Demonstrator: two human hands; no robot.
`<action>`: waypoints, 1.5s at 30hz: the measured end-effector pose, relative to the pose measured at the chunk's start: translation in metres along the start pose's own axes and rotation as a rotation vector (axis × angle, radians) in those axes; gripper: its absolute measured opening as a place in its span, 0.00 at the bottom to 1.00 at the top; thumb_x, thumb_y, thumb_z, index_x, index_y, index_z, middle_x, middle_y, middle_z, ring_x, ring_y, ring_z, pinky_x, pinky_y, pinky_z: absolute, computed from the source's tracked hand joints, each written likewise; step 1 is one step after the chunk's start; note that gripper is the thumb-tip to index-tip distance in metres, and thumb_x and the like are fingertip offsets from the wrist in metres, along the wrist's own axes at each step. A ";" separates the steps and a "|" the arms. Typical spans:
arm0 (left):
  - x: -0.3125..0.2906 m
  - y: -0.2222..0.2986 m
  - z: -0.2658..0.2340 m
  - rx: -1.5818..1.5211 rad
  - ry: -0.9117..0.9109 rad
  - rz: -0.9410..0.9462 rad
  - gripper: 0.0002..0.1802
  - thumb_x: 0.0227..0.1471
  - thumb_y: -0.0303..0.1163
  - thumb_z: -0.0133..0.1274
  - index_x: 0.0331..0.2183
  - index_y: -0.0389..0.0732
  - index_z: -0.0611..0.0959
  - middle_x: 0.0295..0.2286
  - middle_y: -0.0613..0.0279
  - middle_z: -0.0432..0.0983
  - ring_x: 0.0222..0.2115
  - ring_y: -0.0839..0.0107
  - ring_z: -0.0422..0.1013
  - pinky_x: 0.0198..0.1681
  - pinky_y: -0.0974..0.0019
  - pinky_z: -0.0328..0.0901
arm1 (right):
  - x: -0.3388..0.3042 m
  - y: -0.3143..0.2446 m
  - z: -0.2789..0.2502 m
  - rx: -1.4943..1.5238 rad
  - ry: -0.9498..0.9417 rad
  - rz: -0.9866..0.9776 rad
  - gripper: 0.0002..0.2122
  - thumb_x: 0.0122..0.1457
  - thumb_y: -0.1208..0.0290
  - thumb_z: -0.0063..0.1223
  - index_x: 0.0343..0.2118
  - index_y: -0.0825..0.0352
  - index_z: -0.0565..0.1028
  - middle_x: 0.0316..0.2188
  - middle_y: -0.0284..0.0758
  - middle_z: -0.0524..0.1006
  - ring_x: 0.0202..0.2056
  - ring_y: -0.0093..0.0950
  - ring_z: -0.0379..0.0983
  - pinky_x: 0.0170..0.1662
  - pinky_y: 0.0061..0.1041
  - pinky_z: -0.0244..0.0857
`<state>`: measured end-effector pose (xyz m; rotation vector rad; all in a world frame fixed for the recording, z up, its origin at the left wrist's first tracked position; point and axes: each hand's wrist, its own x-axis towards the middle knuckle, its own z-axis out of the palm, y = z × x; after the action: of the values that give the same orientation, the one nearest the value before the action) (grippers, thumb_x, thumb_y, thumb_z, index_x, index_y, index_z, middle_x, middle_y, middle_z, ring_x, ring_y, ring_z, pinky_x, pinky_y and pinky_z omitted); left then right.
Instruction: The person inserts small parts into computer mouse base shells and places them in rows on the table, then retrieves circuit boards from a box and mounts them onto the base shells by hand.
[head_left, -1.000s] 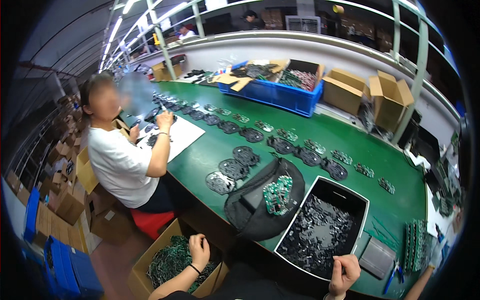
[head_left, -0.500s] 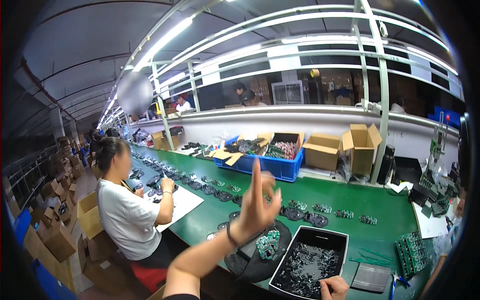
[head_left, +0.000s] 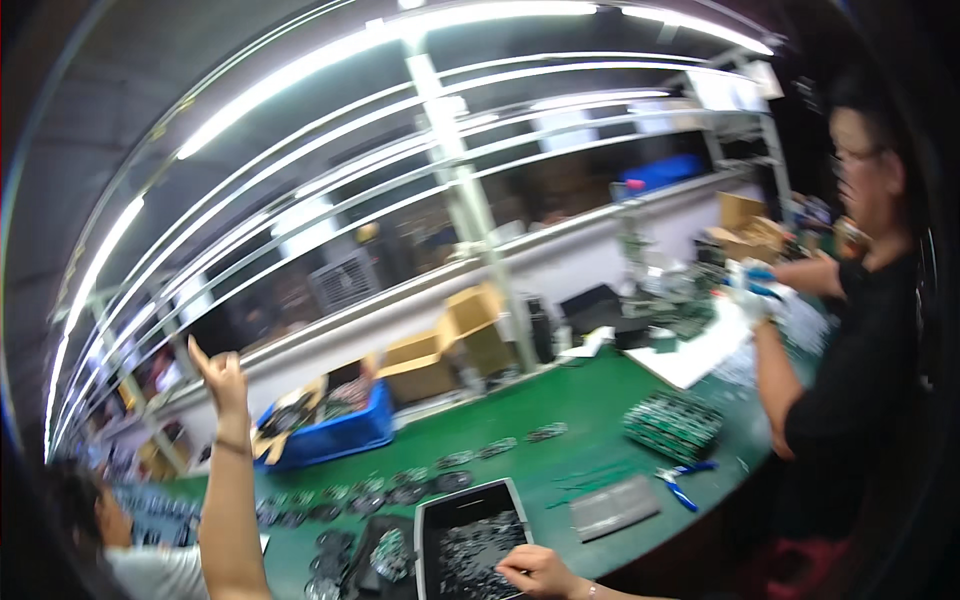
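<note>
My left hand (head_left: pixel 221 375) is raised high in the air above the green workbench (head_left: pixel 590 405), fingers spread, holding nothing. My right hand (head_left: pixel 537 572) rests low at the near edge of a black tray (head_left: pixel 428 510) filled with small dark parts, fingers curled over its rim; nothing is visibly held in it. Beside the tray lies a dark bag (head_left: pixel 372 545) with green circuit pieces.
Round dark parts (head_left: pixel 400 492) lie in rows on the bench. A blue bin (head_left: pixel 330 432) and cardboard boxes (head_left: pixel 440 350) stand at the back. A stack of green boards (head_left: pixel 675 425), blue-handled pliers (head_left: pixel 682 482) and a grey pad (head_left: pixel 615 507) lie right. A person in black (head_left: pixel 850 330) works at right, another person (head_left: pixel 110 540) at lower left.
The view has swung up and to the right. My left arm stays raised and now appears at the left. A person in black has come into view on the right.
</note>
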<state>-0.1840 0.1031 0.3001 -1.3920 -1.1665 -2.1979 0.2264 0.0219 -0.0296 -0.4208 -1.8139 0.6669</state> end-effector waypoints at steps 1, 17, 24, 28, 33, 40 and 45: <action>-0.046 0.017 0.032 0.078 -0.104 -0.059 0.45 0.46 0.17 0.43 0.61 0.49 0.42 0.21 0.65 0.66 0.16 0.80 0.62 0.15 0.75 0.60 | -0.005 0.004 -0.004 -0.016 -0.012 0.035 0.06 0.53 0.71 0.53 0.26 0.68 0.76 0.24 0.36 0.74 0.28 0.33 0.72 0.32 0.28 0.65; -0.263 0.354 0.315 -0.581 -1.232 0.637 0.45 0.47 0.26 0.53 0.61 0.43 0.47 0.23 0.54 0.75 0.21 0.71 0.72 0.26 0.69 0.67 | -0.007 0.004 -0.008 -0.009 -0.050 -0.028 0.07 0.55 0.71 0.50 0.26 0.69 0.73 0.24 0.39 0.70 0.30 0.37 0.69 0.35 0.31 0.63; -0.304 0.362 0.346 -0.603 -1.301 0.641 0.35 0.49 0.31 0.53 0.57 0.41 0.59 0.19 0.57 0.74 0.22 0.71 0.72 0.28 0.67 0.67 | -0.013 -0.005 -0.009 -0.038 0.060 -0.198 0.05 0.50 0.73 0.52 0.24 0.69 0.74 0.22 0.41 0.72 0.28 0.38 0.69 0.32 0.33 0.63; -0.314 0.290 0.285 -0.433 -1.415 0.619 0.26 0.47 0.27 0.56 0.50 0.40 0.72 0.18 0.62 0.74 0.19 0.75 0.71 0.25 0.70 0.65 | -0.023 -0.005 -0.011 -0.023 0.072 -0.210 0.06 0.51 0.71 0.51 0.24 0.68 0.74 0.24 0.41 0.72 0.31 0.39 0.69 0.34 0.34 0.63; -0.291 0.183 0.209 -0.073 -1.288 0.178 0.07 0.49 0.27 0.54 0.29 0.34 0.82 0.20 0.58 0.76 0.19 0.75 0.70 0.22 0.71 0.64 | -0.024 0.009 -0.017 0.022 -0.063 -0.122 0.06 0.54 0.71 0.50 0.25 0.69 0.71 0.23 0.38 0.67 0.29 0.37 0.67 0.35 0.31 0.62; -0.269 0.068 0.035 0.099 -0.725 -0.515 0.14 0.57 0.33 0.47 0.26 0.32 0.79 0.17 0.65 0.72 0.15 0.82 0.65 0.17 0.79 0.57 | -0.005 0.020 -0.019 -0.001 -0.044 -0.198 0.06 0.51 0.72 0.52 0.22 0.67 0.70 0.20 0.37 0.66 0.26 0.36 0.65 0.32 0.32 0.61; -0.304 0.036 -0.051 0.239 -0.362 -0.602 0.12 0.58 0.32 0.46 0.30 0.34 0.80 0.19 0.66 0.71 0.15 0.84 0.63 0.17 0.80 0.56 | 0.004 0.008 -0.025 -0.059 -0.095 -0.078 0.03 0.47 0.75 0.58 0.24 0.65 0.75 0.22 0.33 0.72 0.26 0.31 0.70 0.31 0.28 0.62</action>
<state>-0.0440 -0.0105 0.0472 -1.5141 -2.1361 -2.0919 0.2485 0.0362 -0.0256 -0.3607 -1.9337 0.5885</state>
